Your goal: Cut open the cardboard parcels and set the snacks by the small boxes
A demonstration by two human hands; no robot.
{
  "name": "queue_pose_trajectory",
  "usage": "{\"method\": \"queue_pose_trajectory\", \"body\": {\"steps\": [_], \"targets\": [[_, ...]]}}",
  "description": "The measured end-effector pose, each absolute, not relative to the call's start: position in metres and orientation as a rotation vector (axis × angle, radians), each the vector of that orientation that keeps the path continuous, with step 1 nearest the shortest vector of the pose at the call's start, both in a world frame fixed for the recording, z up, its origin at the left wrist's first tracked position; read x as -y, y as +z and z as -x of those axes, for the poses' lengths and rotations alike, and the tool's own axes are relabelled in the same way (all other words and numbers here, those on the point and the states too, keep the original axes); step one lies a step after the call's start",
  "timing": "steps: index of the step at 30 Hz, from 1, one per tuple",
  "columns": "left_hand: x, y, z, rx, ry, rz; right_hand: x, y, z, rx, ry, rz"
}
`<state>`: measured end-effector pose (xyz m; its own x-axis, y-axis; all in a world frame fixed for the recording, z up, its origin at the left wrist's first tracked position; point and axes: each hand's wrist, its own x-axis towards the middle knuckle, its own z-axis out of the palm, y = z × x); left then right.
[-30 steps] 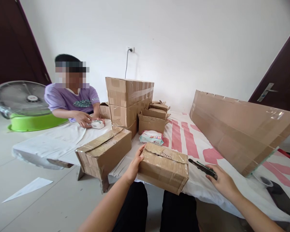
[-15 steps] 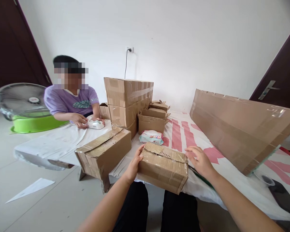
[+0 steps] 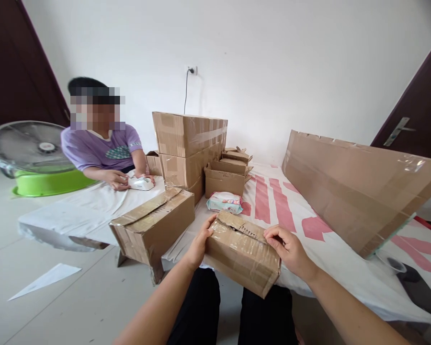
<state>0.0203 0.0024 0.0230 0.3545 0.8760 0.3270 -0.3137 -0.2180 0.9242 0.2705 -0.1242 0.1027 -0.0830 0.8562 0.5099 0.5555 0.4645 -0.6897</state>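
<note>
A small taped cardboard box (image 3: 240, 263) tilts toward me at the table's front edge, above my knees. My left hand (image 3: 198, 245) grips its left end, fingers along the upper edge. At the right end of the lid flap, my right hand (image 3: 289, 248) is closed in a pinch at the flap's edge; whether tape or cardboard lies between the fingertips is hard to see. The flap stands slightly raised, with a dark gap beneath it. Just behind the box lies a pack of wipes (image 3: 224, 202).
A longer cardboard box (image 3: 168, 225) sits at left, beside stacked cartons (image 3: 190, 139) and open boxes (image 3: 225, 179). Across the table, a person (image 3: 104, 148) handles a white tape dispenser (image 3: 141, 183). A big cardboard panel (image 3: 352, 187) leans at right, near a tape roll (image 3: 393, 263) and phone (image 3: 422, 290).
My right hand has moved left and closed its fingers on the flap's right end. The box has tipped a little more toward me. My left hand keeps its grip.
</note>
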Motion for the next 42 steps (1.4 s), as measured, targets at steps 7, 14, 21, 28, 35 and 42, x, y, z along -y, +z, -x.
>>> {"method": "queue_pose_trajectory", "body": {"steps": [7,14,21,28,35,42], "targets": [[-0.002,0.024,-0.019,-0.531,1.223,-1.341,0.151,0.090,-0.315,1.144,0.385,1.229],[-0.001,0.022,-0.021,-0.558,1.233,-1.345,0.200,0.049,-0.385,1.013,0.276,1.601],[0.001,0.025,-0.022,-0.591,1.235,-1.343,0.242,0.003,-0.437,1.282,-0.035,2.351],[0.004,0.027,-0.023,-0.566,1.244,-1.326,0.254,-0.003,-0.438,1.517,-0.276,2.607],[0.005,0.027,-0.021,-0.546,1.258,-1.339,0.236,0.008,-0.420,1.497,-0.540,2.459],[0.007,0.026,-0.022,-0.656,1.339,-1.469,0.204,0.079,-0.319,1.787,-0.195,1.604]]}}
